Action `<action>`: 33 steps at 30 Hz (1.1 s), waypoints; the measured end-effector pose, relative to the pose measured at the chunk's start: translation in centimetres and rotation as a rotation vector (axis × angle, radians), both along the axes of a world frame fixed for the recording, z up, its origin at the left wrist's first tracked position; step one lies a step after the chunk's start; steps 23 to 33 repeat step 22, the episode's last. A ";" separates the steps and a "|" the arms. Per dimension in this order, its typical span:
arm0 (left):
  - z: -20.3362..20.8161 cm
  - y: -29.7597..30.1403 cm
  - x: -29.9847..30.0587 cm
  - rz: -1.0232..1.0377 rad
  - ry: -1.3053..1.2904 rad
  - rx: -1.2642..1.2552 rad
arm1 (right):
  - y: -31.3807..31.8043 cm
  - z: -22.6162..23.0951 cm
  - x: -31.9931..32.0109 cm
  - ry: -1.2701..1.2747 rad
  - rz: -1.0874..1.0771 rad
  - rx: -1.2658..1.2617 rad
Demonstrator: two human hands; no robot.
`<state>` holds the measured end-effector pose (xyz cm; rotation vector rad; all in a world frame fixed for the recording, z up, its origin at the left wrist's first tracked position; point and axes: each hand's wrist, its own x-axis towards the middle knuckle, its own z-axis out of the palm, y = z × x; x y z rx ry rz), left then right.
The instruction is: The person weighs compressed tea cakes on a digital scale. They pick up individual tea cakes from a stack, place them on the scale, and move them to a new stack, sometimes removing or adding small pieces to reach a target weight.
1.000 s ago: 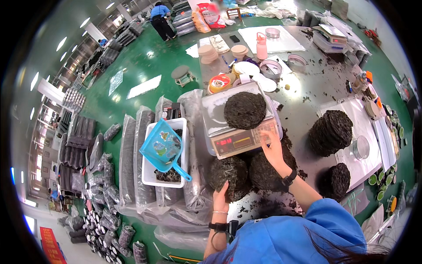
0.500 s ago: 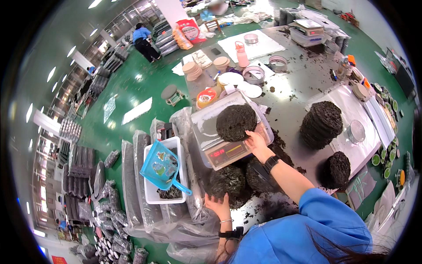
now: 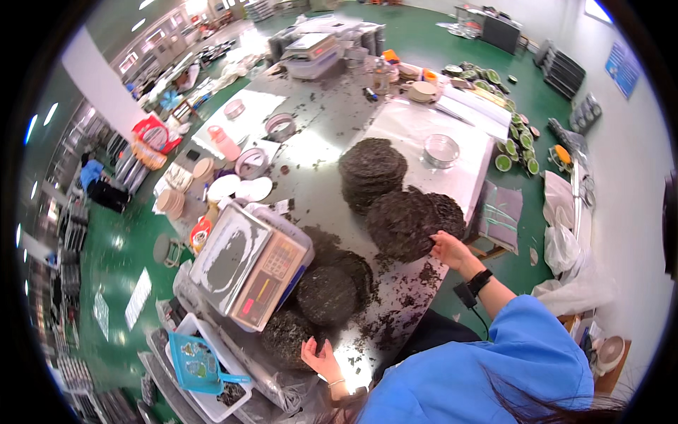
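Note:
My right hand (image 3: pixel 453 252) pinches the near right edge of a dark, rough, round cake (image 3: pixel 400 227) that looks like dried seaweed. It is over the table's right side, in front of a tall stack of similar cakes (image 3: pixel 372 169) and partly covering a lower stack (image 3: pixel 450 212). My left hand (image 3: pixel 323 362), fingers apart, is at the edge of a dark cake (image 3: pixel 286 340) by the table's near edge; whether it touches is unclear. More cakes (image 3: pixel 327 295) lie beside the digital scale (image 3: pixel 236 258), whose pan carries only smears and crumbs.
A blue dustpan (image 3: pixel 196 364) rests across a white bin (image 3: pixel 244 404) at the left. Dark crumbs litter the steel table (image 3: pixel 318 134). Beyond are a pink bottle (image 3: pixel 224 143), metal rings (image 3: pixel 280 127) and another scale (image 3: pixel 311 46). A person (image 3: pixel 99 180) is far left.
My right hand has carried the cake off the scale to the right, to the stacks. The view has turned right. My left hand stays by the near cakes.

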<state>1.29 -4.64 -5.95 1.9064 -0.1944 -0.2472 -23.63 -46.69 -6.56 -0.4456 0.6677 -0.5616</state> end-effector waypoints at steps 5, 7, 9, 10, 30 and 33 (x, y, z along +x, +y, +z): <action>-0.1 -1.9 -2.9 -0.110 0.066 -0.005 | -4.3 -1.5 -6.7 0.281 -0.244 -0.040; -1.6 -1.8 -4.3 -0.173 0.058 0.032 | -6.7 -4.9 -8.4 0.368 -0.255 -0.083; -2.5 -2.8 -6.5 -0.179 0.105 0.039 | -8.5 -8.3 -9.4 0.719 -0.236 -0.143; -3.0 -2.8 -7.6 -0.188 0.113 0.104 | -8.8 -9.4 -9.0 0.829 -0.221 -0.168; -18.2 -0.9 -27.4 -0.449 0.439 0.979 | -13.2 -5.6 -5.7 0.629 0.346 -0.178; -18.2 -0.9 -27.4 -0.449 0.439 0.979 | -13.2 -5.6 -5.7 0.629 0.346 -0.178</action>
